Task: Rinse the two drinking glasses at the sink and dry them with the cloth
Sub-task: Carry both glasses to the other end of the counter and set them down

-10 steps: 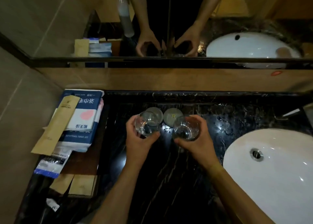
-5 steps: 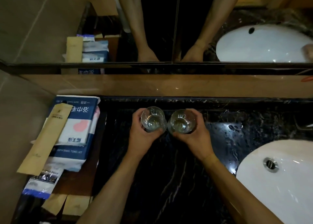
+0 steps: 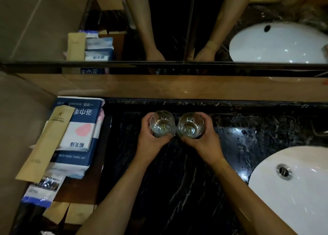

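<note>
Glasses (image 3: 162, 123) (image 3: 191, 124) stand upright, mouths up, one in each hand (image 3: 150, 142) (image 3: 206, 143).

Sink (image 3: 301, 208): cut off by right and bottom edges. Leaflet (image 3: 42, 190) print: too small to read.

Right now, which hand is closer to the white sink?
The right hand is closer. It holds a glass on the dark counter, just left of the sink. The left hand, holding the other glass, is farther left.
</note>
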